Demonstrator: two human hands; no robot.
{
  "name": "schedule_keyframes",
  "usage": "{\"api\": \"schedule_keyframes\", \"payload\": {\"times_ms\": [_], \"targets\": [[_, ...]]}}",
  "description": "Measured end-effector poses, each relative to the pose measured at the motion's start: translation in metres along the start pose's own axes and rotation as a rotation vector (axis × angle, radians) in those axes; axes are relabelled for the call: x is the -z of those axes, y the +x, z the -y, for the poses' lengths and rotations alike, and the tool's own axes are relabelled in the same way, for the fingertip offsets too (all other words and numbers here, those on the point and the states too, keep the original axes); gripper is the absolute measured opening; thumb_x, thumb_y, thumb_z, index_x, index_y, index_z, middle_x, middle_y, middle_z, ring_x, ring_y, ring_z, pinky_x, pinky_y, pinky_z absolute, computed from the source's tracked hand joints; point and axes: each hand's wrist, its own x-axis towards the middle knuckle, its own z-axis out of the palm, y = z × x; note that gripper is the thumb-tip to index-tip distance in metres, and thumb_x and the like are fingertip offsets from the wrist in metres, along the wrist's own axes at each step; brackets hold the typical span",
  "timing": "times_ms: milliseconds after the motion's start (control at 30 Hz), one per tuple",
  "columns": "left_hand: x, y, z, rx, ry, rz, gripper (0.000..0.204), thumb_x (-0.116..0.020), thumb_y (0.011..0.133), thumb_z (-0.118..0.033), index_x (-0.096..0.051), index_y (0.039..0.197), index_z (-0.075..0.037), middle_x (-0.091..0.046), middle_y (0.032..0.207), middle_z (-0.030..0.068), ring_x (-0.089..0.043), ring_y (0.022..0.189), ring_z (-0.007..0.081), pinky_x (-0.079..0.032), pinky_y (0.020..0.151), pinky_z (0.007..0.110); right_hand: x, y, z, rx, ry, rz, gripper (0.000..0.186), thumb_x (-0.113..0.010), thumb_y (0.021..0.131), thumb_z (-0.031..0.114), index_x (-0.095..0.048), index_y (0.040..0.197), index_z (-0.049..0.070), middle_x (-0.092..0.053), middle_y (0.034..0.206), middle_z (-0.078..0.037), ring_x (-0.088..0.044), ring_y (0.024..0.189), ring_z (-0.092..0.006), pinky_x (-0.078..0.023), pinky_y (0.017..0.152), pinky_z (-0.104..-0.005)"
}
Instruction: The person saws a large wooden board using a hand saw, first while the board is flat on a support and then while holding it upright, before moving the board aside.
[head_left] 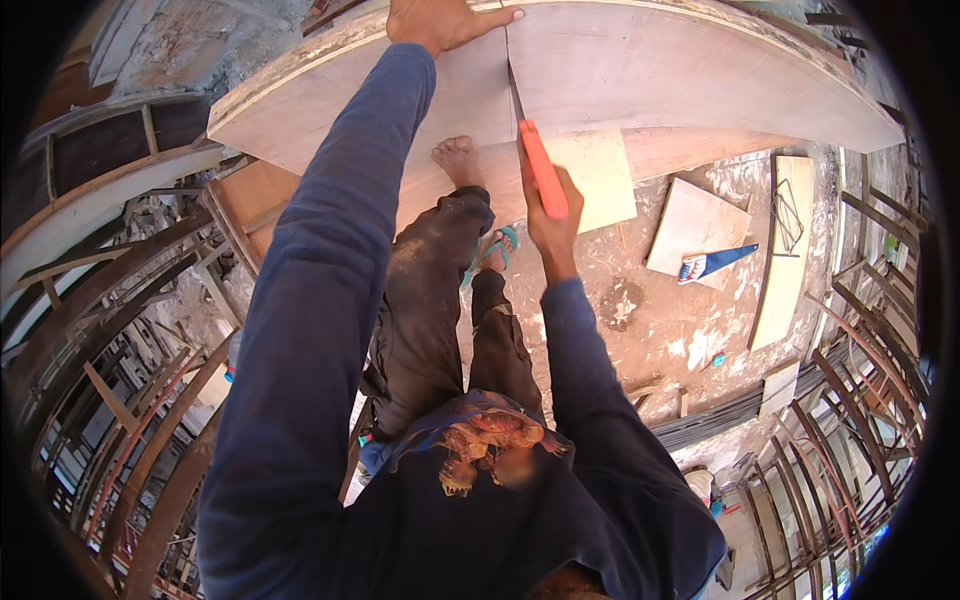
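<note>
A large pale plywood board [690, 75] spans the far side, with a dark, narrow line running across it. My right hand [550, 215] is closed round the orange handle of a handsaw [541, 165]. Its thin blade points away from me and meets the board along that line. At the board's far edge my left hand [432, 24] presses on the wood, thumb stretched out to the right near the line. The picture's top edge cuts off part of that hand. My bare left foot [457, 160] is up against the wood, below the left hand.
On the floor to the right, a second handsaw [718, 262] with a blue blade lies over a square wood panel [690, 225]. Beyond it is a long narrow plank [780, 270] with a thin metal frame [790, 215] on it. Timber lattices [130, 400] crowd both sides.
</note>
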Motion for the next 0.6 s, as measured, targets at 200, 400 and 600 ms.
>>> {"api": "schedule_keyframes", "payload": {"times_ms": [200,400,600], "targets": [[-0.008,-0.007,0.013,0.011,-0.044,0.056,0.103,-0.063,0.070,-0.084,-0.065,0.120,0.007,-0.066,0.120,0.0260,-0.061,0.115,0.0409,-0.048,0.098,0.050,-0.023,0.024,-0.005,0.027,-0.083,-0.034,0.037,-0.063,0.078,0.001,-0.066,0.114,0.000,-0.069,0.088,-0.020,-0.068,0.078,-0.0322,-0.053,0.075,-0.0379],[-0.002,-0.005,0.023,-0.028,0.009,-0.069,0.100,-0.061,0.073,-0.083,-0.066,0.116,0.007,-0.066,0.118,0.0259,-0.064,0.111,0.0399,-0.050,0.095,0.050,0.068,-0.118,0.027,-0.057,-0.053,0.068,0.033,-0.063,0.086,0.004,-0.065,0.117,-0.004,-0.072,0.099,-0.017,-0.070,0.089,-0.0235,-0.054,0.082,-0.0346],[-0.010,0.007,-0.006,-0.092,-0.030,-0.150,0.100,-0.063,0.072,-0.083,-0.066,0.113,0.008,-0.069,0.110,0.0259,-0.067,0.104,0.0391,-0.050,0.094,0.050,-0.019,0.076,-0.016,-0.031,-0.041,-0.009,0.025,-0.065,0.079,0.004,-0.067,0.103,-0.001,-0.068,0.082,-0.020,-0.067,0.073,-0.0322,-0.052,0.070,-0.0382]]}}
